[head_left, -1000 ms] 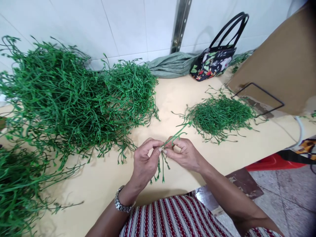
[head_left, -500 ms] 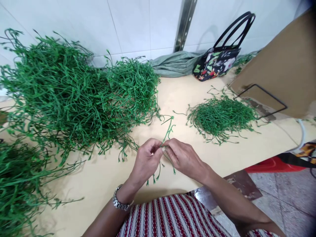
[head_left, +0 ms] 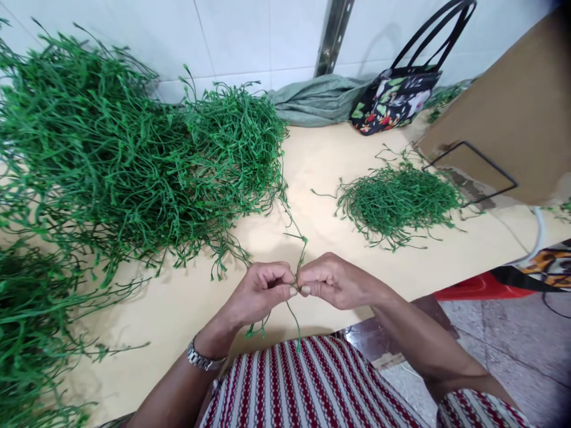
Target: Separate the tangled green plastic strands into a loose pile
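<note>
My left hand and my right hand meet over the table, thumbs and forefingers pinched on green plastic-looking plant stems. The fingertips almost touch, and the pinched part itself is hidden. One stem stands out above the fingers towards the large pile. Below the hands dangle thin sprigs with small forked tips. To the left lies a big tangled heap of similar green stems. A smaller pile of stems is to the right, beyond my right hand.
Another green heap fills the near left of the pale table. Along the wall lie a grey-green cloth and a flowered handbag. A brown cardboard sheet and a black wire frame stand at the right.
My hands have come slightly lower and nearer to me, and the fingertips now face each other squarely in a pinch. The stems hang at a different angle. The view has tilted a little.
</note>
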Available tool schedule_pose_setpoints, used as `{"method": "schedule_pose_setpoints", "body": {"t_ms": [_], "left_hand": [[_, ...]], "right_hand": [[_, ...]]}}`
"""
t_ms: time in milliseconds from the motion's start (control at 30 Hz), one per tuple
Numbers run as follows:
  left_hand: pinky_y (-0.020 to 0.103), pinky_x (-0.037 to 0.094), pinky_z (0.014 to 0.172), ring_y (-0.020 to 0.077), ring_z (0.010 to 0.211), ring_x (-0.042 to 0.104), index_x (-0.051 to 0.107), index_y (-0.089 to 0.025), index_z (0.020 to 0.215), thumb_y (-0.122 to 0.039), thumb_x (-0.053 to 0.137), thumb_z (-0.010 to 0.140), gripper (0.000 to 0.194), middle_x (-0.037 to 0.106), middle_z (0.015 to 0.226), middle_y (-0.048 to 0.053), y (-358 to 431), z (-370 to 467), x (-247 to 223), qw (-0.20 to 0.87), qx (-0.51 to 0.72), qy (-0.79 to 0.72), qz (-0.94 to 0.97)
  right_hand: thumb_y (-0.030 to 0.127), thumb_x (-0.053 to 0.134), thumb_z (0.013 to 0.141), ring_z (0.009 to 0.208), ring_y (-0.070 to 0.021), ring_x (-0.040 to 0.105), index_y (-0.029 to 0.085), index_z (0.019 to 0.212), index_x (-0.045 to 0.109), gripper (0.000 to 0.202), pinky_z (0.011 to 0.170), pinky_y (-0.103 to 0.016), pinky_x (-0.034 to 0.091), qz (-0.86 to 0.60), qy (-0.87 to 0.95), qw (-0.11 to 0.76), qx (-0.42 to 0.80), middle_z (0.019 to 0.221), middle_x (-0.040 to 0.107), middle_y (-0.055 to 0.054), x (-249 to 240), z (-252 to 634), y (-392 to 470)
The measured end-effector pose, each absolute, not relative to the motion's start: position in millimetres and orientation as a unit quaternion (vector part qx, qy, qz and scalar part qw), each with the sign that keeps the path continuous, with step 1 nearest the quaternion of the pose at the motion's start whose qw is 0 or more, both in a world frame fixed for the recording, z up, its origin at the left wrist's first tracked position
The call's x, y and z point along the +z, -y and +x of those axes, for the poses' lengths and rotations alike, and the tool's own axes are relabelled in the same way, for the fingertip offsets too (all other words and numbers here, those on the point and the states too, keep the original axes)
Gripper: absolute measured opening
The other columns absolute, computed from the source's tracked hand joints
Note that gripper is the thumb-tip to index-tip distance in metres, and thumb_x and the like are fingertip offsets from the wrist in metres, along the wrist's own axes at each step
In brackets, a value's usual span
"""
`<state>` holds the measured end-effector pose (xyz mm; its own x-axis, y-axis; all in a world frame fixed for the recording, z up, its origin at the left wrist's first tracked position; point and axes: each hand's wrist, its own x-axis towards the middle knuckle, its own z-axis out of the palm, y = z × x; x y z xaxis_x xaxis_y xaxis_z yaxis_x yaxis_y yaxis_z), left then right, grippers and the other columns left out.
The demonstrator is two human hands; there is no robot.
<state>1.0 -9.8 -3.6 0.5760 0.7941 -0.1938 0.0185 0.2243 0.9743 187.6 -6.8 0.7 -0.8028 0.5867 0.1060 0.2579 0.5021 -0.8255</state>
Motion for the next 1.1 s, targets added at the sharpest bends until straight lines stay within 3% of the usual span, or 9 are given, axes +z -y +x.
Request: {"method": "schedule_pose_setpoints", "body": {"t_ms": [100,200,367,467,567,700,800,900,1100], "left_hand": [[0.022,0.021,0.048,0.0060,0.049,0.031,0.056,-0.012,0.054,-0.025,0.065,0.066,0.020,0.039,0.052,-0.005,10.1,-2.7,-4.4,0.722,0.335,-0.344,0.499],[0.021,0.025,0.048,0.0054,0.049,0.036,0.061,-0.012,0.058,-0.023,0.069,0.065,0.015,0.046,0.055,-0.003,7.5,-2.4,-6.7,0.731,0.366,-0.367,0.444],[0.021,0.035,0.050,0.0068,0.048,0.048,0.065,-0.013,0.061,-0.020,0.071,0.060,0.009,0.061,0.066,0.001,2.3,2.7,-12.4,0.726,0.430,-0.405,0.351],[0.022,0.037,0.054,0.0081,0.049,0.053,0.067,-0.013,0.063,-0.017,0.066,0.063,0.005,0.062,0.063,0.002,1.1,6.6,-13.0,0.718,0.445,-0.412,0.341],[0.024,0.038,0.059,0.0100,0.051,0.055,0.068,-0.012,0.066,-0.016,0.061,0.065,0.008,0.063,0.060,0.002,0.5,9.5,-9.5,0.724,0.441,-0.414,0.330],[0.024,0.039,0.066,0.0112,0.060,0.056,0.070,-0.011,0.066,-0.014,0.066,0.060,0.008,0.065,0.063,0.004,-1.1,13.0,-4.5,0.729,0.452,-0.422,0.294],[0.023,0.040,0.067,0.0102,0.064,0.055,0.070,-0.013,0.063,-0.012,0.071,0.054,0.009,0.066,0.069,0.003,-3.0,18.6,-4.6,0.727,0.492,-0.415,0.240],[0.023,0.041,0.065,0.0098,0.064,0.054,0.070,-0.014,0.062,-0.012,0.073,0.053,0.009,0.065,0.068,0.002,-3.9,25.7,-6.5,0.701,0.520,-0.418,0.251],[0.022,0.040,0.060,0.0099,0.062,0.050,0.070,-0.017,0.062,-0.013,0.068,0.062,0.004,0.056,0.062,-0.001,-0.8,27.6,-10.5,0.633,0.527,-0.419,0.382]], "right_hand": [[0.021,0.041,0.087,0.052,-0.0062,0.046,0.013,0.070,0.057,0.025,0.051,-0.017,0.034,-0.175,0.821,0.185,0.511,0.059,0.054,0.001,6.6,192.4,5.6],[0.021,0.041,0.088,0.060,-0.0078,0.054,0.015,0.080,0.061,0.023,0.054,-0.018,0.039,-0.265,0.830,0.214,0.442,0.070,0.062,-0.002,12.2,213.5,2.5],[0.015,0.041,0.084,0.086,-0.0166,0.056,0.017,0.100,0.062,0.027,0.076,-0.030,0.042,-0.611,0.717,0.321,-0.092,0.094,0.063,-0.009,-5.3,296.1,-32.5],[0.024,0.049,0.081,0.086,-0.0222,0.052,0.017,0.087,0.067,0.020,0.079,-0.040,0.038,-0.671,0.657,0.282,-0.195,0.083,0.061,-0.011,-29.5,340.7,-61.1],[0.031,0.057,0.077,0.082,-0.0238,0.051,0.019,0.075,0.067,0.015,0.077,-0.043,0.036,-0.671,0.664,0.269,-0.190,0.076,0.060,-0.011,-38.6,354.7,-72.6],[0.029,0.049,0.083,0.093,-0.0248,0.052,0.019,0.090,0.064,0.020,0.085,-0.043,0.035,-0.652,0.674,0.294,-0.184,0.094,0.062,-0.011,-13.8,313.2,-51.5],[0.029,0.046,0.086,0.078,-0.0165,0.058,0.018,0.084,0.063,0.020,0.070,-0.029,0.044,-0.546,0.749,0.371,0.054,0.082,0.063,-0.006,7.9,252.1,-25.4],[0.033,0.049,0.084,0.066,-0.0126,0.057,0.016,0.084,0.062,0.021,0.059,-0.022,0.042,-0.499,0.766,0.311,0.260,0.074,0.062,-0.003,11.7,198.2,-8.1],[0.033,0.051,0.083,0.056,-0.0077,0.043,0.014,0.072,0.054,0.023,0.052,-0.018,0.032,-0.484,0.750,0.285,0.350,0.062,0.049,0.002,-7.1,167.4,-1.0]]}}
